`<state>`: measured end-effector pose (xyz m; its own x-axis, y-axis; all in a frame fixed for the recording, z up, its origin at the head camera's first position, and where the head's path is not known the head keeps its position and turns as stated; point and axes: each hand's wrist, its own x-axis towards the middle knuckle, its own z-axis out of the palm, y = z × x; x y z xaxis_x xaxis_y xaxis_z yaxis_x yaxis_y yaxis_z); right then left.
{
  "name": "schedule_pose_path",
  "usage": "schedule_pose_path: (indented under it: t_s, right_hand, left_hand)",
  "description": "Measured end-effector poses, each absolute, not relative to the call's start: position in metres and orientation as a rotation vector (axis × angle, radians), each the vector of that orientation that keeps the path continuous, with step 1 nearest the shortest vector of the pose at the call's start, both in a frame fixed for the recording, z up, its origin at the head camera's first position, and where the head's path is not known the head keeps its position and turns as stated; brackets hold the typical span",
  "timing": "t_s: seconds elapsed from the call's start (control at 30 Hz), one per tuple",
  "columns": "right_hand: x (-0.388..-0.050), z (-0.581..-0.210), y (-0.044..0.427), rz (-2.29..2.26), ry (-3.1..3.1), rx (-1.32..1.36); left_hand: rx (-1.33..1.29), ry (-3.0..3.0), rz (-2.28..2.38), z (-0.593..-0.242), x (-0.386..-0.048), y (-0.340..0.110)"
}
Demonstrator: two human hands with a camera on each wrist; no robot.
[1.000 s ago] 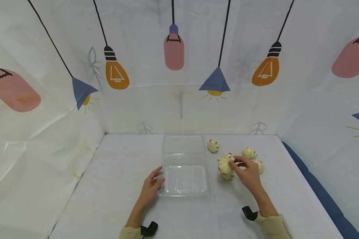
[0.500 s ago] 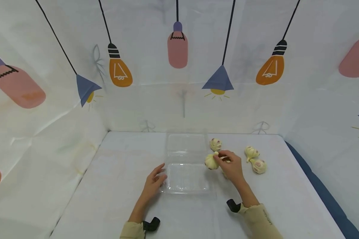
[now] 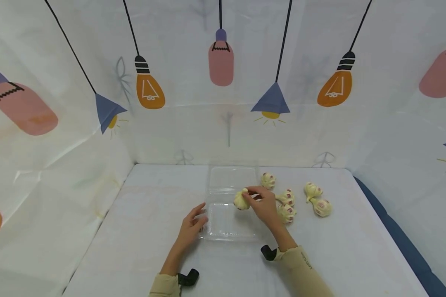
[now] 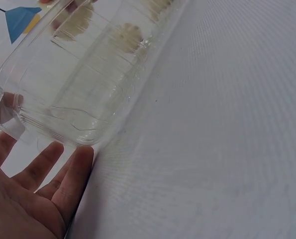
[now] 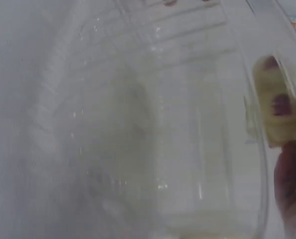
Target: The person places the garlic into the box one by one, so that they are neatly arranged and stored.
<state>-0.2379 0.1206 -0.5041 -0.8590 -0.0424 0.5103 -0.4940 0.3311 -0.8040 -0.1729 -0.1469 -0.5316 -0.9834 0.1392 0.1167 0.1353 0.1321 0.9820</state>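
My right hand [image 3: 263,205] pinches a garlic bulb [image 3: 240,200] between thumb and fingertips, above the clear plastic container [image 3: 230,238]. The container lies with its lid [image 3: 233,173] folded back behind the base. In the right wrist view the held garlic bulb [image 5: 274,102] shows purple-red marks, partly behind the clear plastic. My left hand [image 3: 190,225] rests at the container's left side. In the left wrist view its extended fingertips [image 4: 83,152] touch the container's edge. Just right of the container are garlic bulbs, including one at the back [image 3: 268,180] and one [image 3: 286,213] beside my right wrist.
Two more garlic bulbs lie farther right, one behind [image 3: 313,190] and one in front [image 3: 321,207]. The white table [image 3: 141,231] meets a lamp-patterned sheet [image 3: 186,128] at its back edge. Dark blue fabric [image 3: 394,235] lies beyond the right edge.
My right hand has carried the garlic bulb leftward, from the right-hand group to over the container. Bulbs it covered now show beside the container. The left hand stays at the container's side.
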Motion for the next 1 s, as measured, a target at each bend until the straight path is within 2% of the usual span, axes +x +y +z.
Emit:
schedule_pose_path:
  t_s: [0.33, 0.77, 1.0]
  right_hand:
    - [-0.247, -0.512, 0.085, 1.556, -2.226, 0.511]
    - [-0.249, -0.518, 0.065, 1.583, -2.239, 0.525]
    - [-0.247, -0.52, 0.056, 1.568, -2.279, 0.536]
  left_hand:
    - [0.255, 2.36, 2.041, -0.531, -0.175, -0.149]
    - [0.268, 2.355, 2.018, -0.536, -0.178, -0.149]
    - [0.213, 2.384, 2.056, -0.571, -0.188, -0.15]
